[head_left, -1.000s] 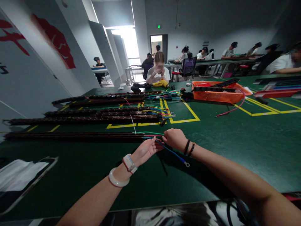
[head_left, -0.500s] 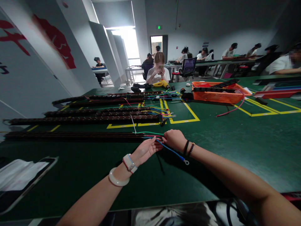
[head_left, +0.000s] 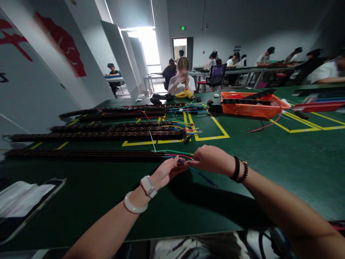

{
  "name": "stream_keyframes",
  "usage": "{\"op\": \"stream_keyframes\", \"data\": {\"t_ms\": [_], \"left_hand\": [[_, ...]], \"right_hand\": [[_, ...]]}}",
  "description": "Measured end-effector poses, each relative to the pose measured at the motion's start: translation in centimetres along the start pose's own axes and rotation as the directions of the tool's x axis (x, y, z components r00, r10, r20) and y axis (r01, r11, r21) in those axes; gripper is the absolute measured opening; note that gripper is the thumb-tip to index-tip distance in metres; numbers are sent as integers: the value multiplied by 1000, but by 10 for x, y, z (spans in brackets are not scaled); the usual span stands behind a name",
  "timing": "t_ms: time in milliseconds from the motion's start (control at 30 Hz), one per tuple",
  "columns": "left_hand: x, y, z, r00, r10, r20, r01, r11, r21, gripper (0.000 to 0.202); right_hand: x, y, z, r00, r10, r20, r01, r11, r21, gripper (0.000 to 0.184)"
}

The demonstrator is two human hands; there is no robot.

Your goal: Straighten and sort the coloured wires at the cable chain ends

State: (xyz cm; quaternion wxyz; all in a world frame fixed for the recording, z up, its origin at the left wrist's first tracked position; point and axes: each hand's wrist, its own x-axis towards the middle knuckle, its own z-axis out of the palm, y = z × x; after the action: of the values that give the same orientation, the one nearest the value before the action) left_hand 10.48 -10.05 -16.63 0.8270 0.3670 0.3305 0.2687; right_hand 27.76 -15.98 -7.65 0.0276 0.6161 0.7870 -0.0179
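A long dark strip [head_left: 81, 155] lies across the green table [head_left: 283, 162] in front of me, with green, red and blue wires [head_left: 175, 154] coming out of its right end. My left hand [head_left: 165, 172] pinches the wires where they leave the strip. My right hand [head_left: 210, 160] is closed on the same wires just to the right. A blue wire [head_left: 203, 176] with a ring terminal trails from under it onto the table.
Several more dark strips with coloured wires [head_left: 121, 131] lie farther back, beside yellow floor-tape lines [head_left: 215, 126]. An orange tray [head_left: 250, 106] stands at the back right, a yellow tool [head_left: 184, 94] behind the strips. People sit at tables beyond. A white sheet [head_left: 18, 198] lies at left.
My right hand has slid a little to the right along the wires and lifted slightly. The left hand has stayed on the wires at the strip's end.
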Motion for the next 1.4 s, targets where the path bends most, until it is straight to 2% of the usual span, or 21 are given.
{"op": "stream_keyframes", "data": {"t_ms": [133, 233, 400, 533, 667, 833, 933, 1100, 1167, 1200, 1267, 1333, 1400], "left_hand": [[1, -1, -1, 1000, 10, 27, -11, 999, 34, 17], [0, -1, -1, 999, 20, 30, -20, 1000, 18, 18], [-4, 2, 4, 992, -47, 118, 42, 998, 50, 26], [-5, 1, 5, 982, -73, 172, 52, 991, 123, 29], [-3, -2, 2, 980, -52, 190, 24, 989, 147, 31], [-2, -2, 2, 979, -51, 195, 19, 987, 160, 31], [-2, -1, 2, 977, -45, 209, 10, 986, 165, 31], [-3, -2, 1, 975, -39, 217, 0, 984, 177, 32], [-3, -2, 1, 977, -40, 211, 1, 983, 183, 31], [-3, -2, 1, 977, -42, 208, 3, 982, 186, 30], [-3, -1, 2, 979, -43, 201, 4, 981, 192, 29], [-4, -1, 2, 980, -41, 197, 3, 981, 194, 29], [-4, 0, 3, 980, -43, 193, 5, 981, 195, 30]], "right_hand": [[-7, -5, 8, 988, -133, 82, 137, 990, -33, 31], [-4, 1, 8, 982, -140, 130, 139, 990, 17, 21], [6, 19, 1, 952, -58, 301, -12, 975, 224, 27], [20, 32, 10, 922, -26, 386, -74, 968, 242, 26], [30, 36, 26, 919, -32, 393, -56, 976, 210, 28], [32, 34, 33, 931, 37, 363, -92, 986, 137, 28], [33, 40, 34, 919, 26, 394, -116, 971, 207, 31], [38, 65, 31, 897, -22, 442, -172, 903, 393, 37], [40, 75, 29, 910, -8, 414, -206, 858, 471, 36], [42, 80, 29, 934, 8, 357, -198, 843, 500, 35], [47, 85, 31, 984, 63, 168, -144, 837, 527, 31], [54, 85, 39, 994, 107, 0, -90, 832, 548, 29], [62, 81, 51, 993, 104, -51, -51, 789, 612, 32]]}}
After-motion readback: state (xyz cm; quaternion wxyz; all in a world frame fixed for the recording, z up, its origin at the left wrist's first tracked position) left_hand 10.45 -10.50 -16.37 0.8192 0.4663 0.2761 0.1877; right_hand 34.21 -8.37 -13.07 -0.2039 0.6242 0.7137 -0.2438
